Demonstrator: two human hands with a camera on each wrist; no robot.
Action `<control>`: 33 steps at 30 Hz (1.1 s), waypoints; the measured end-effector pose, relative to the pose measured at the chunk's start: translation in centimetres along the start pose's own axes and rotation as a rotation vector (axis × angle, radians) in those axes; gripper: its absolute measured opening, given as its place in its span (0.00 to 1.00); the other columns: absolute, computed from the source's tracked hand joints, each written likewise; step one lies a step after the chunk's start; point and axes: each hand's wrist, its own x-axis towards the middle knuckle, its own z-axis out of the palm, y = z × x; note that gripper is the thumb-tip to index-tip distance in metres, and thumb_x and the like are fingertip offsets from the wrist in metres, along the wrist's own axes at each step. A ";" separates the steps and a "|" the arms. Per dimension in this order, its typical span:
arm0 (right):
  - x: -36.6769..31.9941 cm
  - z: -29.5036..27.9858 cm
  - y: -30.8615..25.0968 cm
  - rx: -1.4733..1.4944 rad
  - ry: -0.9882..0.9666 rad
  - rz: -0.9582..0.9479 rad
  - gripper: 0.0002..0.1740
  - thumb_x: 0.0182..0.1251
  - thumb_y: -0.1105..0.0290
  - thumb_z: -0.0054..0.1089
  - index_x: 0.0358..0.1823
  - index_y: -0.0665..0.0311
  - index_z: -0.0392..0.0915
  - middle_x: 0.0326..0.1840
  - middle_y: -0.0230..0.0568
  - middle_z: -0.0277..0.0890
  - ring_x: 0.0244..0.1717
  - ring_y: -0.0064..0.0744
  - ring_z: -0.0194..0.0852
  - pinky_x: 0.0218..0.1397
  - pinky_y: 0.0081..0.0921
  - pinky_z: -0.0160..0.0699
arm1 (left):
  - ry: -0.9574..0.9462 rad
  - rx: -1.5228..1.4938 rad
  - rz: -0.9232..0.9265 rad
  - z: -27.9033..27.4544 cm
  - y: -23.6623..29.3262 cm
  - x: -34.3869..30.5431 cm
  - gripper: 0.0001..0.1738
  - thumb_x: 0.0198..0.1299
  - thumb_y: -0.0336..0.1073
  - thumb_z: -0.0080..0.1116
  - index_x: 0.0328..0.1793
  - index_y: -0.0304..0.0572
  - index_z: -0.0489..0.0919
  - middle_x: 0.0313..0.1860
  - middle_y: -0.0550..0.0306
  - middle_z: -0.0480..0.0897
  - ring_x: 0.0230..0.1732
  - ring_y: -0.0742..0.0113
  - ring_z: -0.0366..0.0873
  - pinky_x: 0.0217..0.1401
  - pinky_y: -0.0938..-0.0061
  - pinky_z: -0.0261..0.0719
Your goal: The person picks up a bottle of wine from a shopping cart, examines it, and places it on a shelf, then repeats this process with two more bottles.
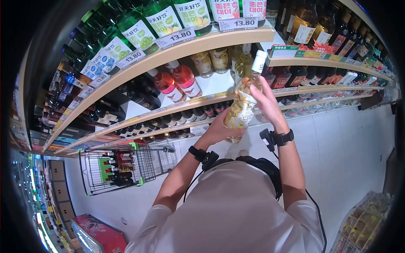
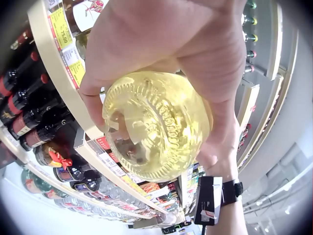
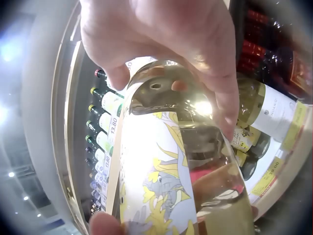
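Observation:
A clear glass wine bottle (image 1: 244, 110) with pale yellow liquid, a white cap and a yellow floral label is held up, tilted, in front of the shelves. My left hand (image 1: 217, 130) grips it low down, thumb and fingers wrapped about the glass. Its round, ridged base (image 2: 151, 127) fills the middle of the left wrist view. Higher up, my right hand (image 1: 268, 101) holds the bottle around its shoulder, below the cap. In the right wrist view the label (image 3: 159, 181) shows a grey elephant among yellow leaves.
Green bottles (image 1: 192, 14) line the upper shelf above 13.80 price tags (image 1: 176, 38). Below stand two pink bottles (image 1: 179, 82) and several yellow-labelled ones (image 1: 219, 60). A shopping cart (image 1: 112, 166) with bottles inside stands at the left. A red display case (image 1: 99, 234) sits behind it.

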 end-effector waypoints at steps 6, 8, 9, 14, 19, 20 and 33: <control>1.1 0.6 0.4 -0.323 0.019 -0.125 0.36 0.61 0.65 0.75 0.67 0.68 0.67 0.58 0.43 0.77 0.59 0.26 0.76 0.63 0.27 0.75 | -0.047 -0.147 0.072 -0.2 -1.7 0.0 0.54 0.51 0.44 0.81 0.79 0.38 0.61 0.66 0.56 0.76 0.66 0.67 0.75 0.70 0.68 0.71; 1.2 0.8 0.5 -0.340 0.033 -0.153 0.35 0.59 0.66 0.76 0.65 0.68 0.68 0.57 0.42 0.79 0.56 0.26 0.78 0.60 0.27 0.77 | -0.032 -0.131 0.118 0.2 -1.5 0.2 0.54 0.51 0.45 0.81 0.79 0.38 0.60 0.66 0.55 0.76 0.67 0.66 0.74 0.71 0.67 0.71; 1.1 0.8 0.7 -0.350 0.024 -0.193 0.35 0.59 0.67 0.76 0.64 0.68 0.68 0.56 0.41 0.79 0.55 0.26 0.79 0.59 0.26 0.78 | -0.018 -0.093 0.151 0.6 -1.0 0.3 0.54 0.51 0.45 0.81 0.79 0.38 0.61 0.67 0.55 0.75 0.67 0.66 0.74 0.71 0.67 0.71; 0.2 3.0 -0.7 -0.352 -0.082 -0.329 0.37 0.53 0.73 0.78 0.64 0.65 0.67 0.51 0.38 0.81 0.51 0.27 0.81 0.58 0.27 0.80 | 0.173 0.298 0.283 0.1 2.5 1.0 0.50 0.47 0.39 0.81 0.75 0.39 0.65 0.63 0.53 0.78 0.64 0.65 0.76 0.67 0.66 0.74; 2.3 4.1 -0.4 -0.542 -0.238 -0.565 0.43 0.46 0.72 0.81 0.65 0.67 0.70 0.68 0.51 0.68 0.70 0.48 0.67 0.73 0.39 0.66 | 0.392 0.457 0.401 -1.0 5.9 2.0 0.41 0.42 0.36 0.80 0.64 0.41 0.73 0.47 0.52 0.86 0.50 0.55 0.86 0.55 0.63 0.82; 2.8 4.3 -0.5 -0.541 -0.248 -0.593 0.43 0.46 0.72 0.81 0.66 0.67 0.69 0.69 0.51 0.67 0.70 0.48 0.67 0.73 0.39 0.66 | 0.439 0.533 0.468 -1.3 6.2 2.4 0.40 0.41 0.35 0.80 0.63 0.40 0.73 0.46 0.51 0.87 0.49 0.54 0.87 0.54 0.63 0.83; 0.1 -2.7 1.5 -0.567 -0.047 -0.238 0.31 0.64 0.76 0.68 0.69 0.59 0.70 0.65 0.38 0.72 0.60 0.31 0.74 0.64 0.31 0.77 | 0.681 0.644 0.429 -5.5 4.5 8.1 0.40 0.40 0.38 0.84 0.59 0.36 0.74 0.52 0.45 0.86 0.53 0.53 0.86 0.56 0.63 0.83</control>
